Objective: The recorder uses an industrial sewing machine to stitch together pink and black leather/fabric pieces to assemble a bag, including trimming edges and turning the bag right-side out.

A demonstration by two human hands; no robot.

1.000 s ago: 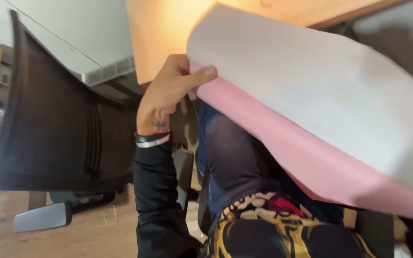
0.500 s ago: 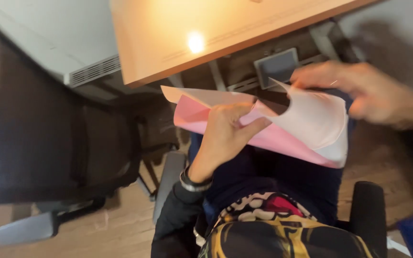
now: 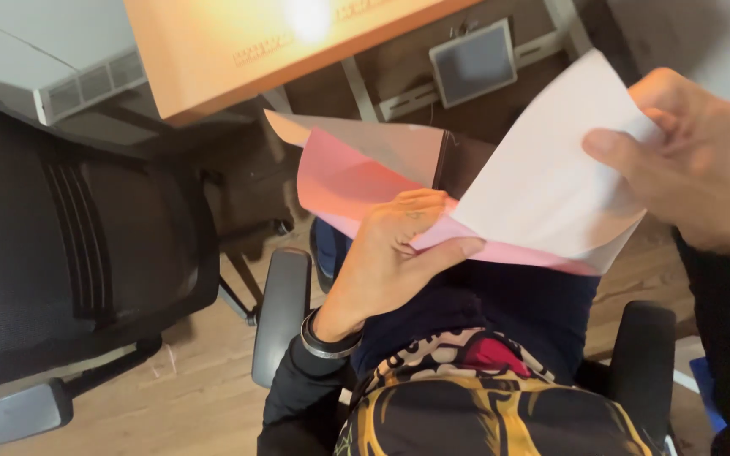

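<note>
A: What has changed?

B: The pink-and-white paper sheet (image 3: 542, 190), spread wide a second ago, is now folded smaller at frame centre, above the lap.

A: And the hands?

B: Two. The left hand (image 3: 390, 262) pinches the lower fold, thumb closed on it. The right hand (image 3: 690, 160), upper right, grips the white corner. One black office chair (image 3: 86, 253) stands left, one wooden desk (image 3: 238, 42) at the top.

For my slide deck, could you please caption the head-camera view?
Seated person's left hand and right hand fold a pink-and-white paper sheet over the lap, below a wooden desk.
</note>
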